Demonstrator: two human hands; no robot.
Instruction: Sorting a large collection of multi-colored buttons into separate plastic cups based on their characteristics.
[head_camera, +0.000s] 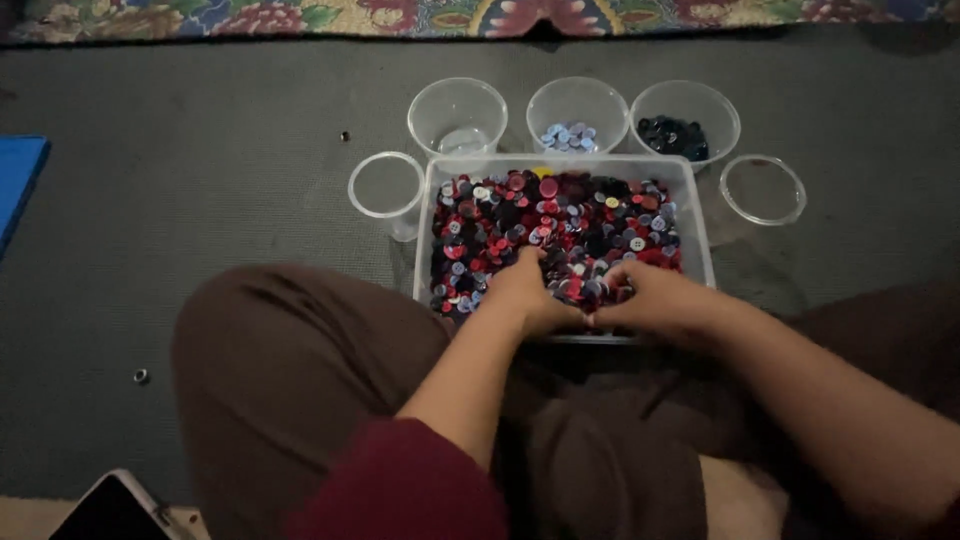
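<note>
A clear plastic tub (700, 215) full of mixed red, black, blue and white buttons (560, 215) stands on the dark mat in front of my crossed legs. My left hand (528, 292) and my right hand (652, 297) both rest in the near edge of the button pile, fingers curled into the buttons. Whether either hand grips any buttons is hidden. Behind the tub stand three clear cups: an empty one (457, 115), one with pale blue buttons (577, 118), one with black buttons (686, 125).
Two more empty clear cups flank the tub, one at its left (386, 186) and one at its right (763, 190). A stray button (345, 135) lies on the mat (200, 180). A blue object (15, 180) sits far left, a phone (112, 508) bottom left.
</note>
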